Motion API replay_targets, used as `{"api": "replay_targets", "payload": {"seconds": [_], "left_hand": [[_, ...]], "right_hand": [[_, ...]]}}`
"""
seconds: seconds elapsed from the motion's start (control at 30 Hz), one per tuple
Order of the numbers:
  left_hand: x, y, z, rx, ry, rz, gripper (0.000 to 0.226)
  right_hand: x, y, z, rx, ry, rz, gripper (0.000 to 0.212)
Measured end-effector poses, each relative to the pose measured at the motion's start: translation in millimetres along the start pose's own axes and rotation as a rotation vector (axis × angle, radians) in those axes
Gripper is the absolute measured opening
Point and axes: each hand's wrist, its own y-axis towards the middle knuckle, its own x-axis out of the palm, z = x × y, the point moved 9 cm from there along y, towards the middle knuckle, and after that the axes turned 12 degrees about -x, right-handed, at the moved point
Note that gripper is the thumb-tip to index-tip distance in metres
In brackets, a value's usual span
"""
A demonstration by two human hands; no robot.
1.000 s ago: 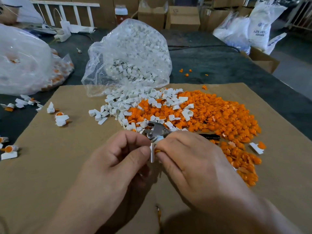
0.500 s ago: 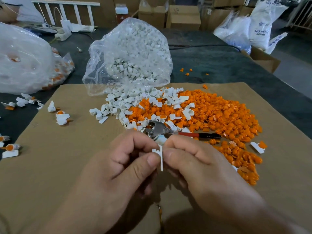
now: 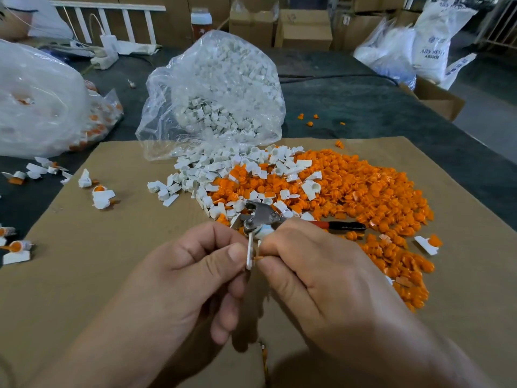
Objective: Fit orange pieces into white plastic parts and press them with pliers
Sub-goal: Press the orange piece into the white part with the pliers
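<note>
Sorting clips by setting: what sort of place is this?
Probably a small factory or warehouse workbench: a bulk heap of orange pieces, a clear bag of white parts, and stacked cartons behind.

Pinched upright and edge-on in your left hand point(image 3: 195, 271), the thin white plastic part point(image 3: 249, 254) meets a small orange piece point(image 3: 259, 258) held by your right hand point(image 3: 321, 278), the pliers point(image 3: 264, 216) lying just behind, handles pointing right.
</note>
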Motion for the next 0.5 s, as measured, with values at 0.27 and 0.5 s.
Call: {"api": "replay_targets", "payload": {"seconds": [0.27,0.5], "left_hand": [[2.5,-8.1,9.4,0.154,0.338,0.086,0.046],[7.7,2.2,-3.4,-0.035,0.006,-0.003,0.023]], "right_hand": [[30.9,-16.4,24.4,0.473,0.806,0.013,0.027],[0.5,-4.1,12.6,0.099,0.086,0.06,0.021]]}}
